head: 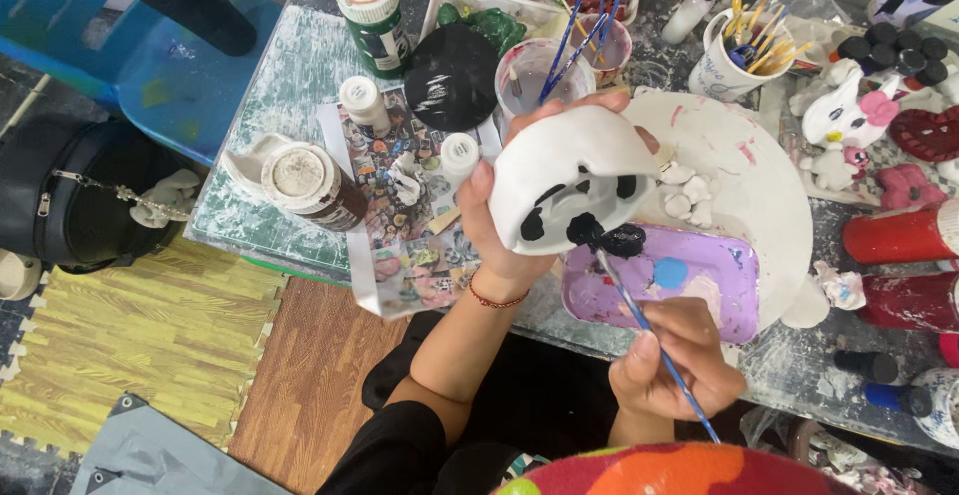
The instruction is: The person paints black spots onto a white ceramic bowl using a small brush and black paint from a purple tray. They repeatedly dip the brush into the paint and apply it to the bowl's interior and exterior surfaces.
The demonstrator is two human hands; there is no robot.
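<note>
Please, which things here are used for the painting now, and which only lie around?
In use:
left hand
white figure
right hand
thin brush
purple palette

Lying about:
brown paint bottle
green paint bottle
mug of brushes
red bottle

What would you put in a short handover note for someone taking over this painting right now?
Left hand holds the white figure tilted above the purple palette.
Right hand holds a thin blue brush, tip on the figure's lower edge.
Done: several black patches along that lower part.
Left: most of the figure is bare white.
Paint bottles stand on the table's left side.
</note>
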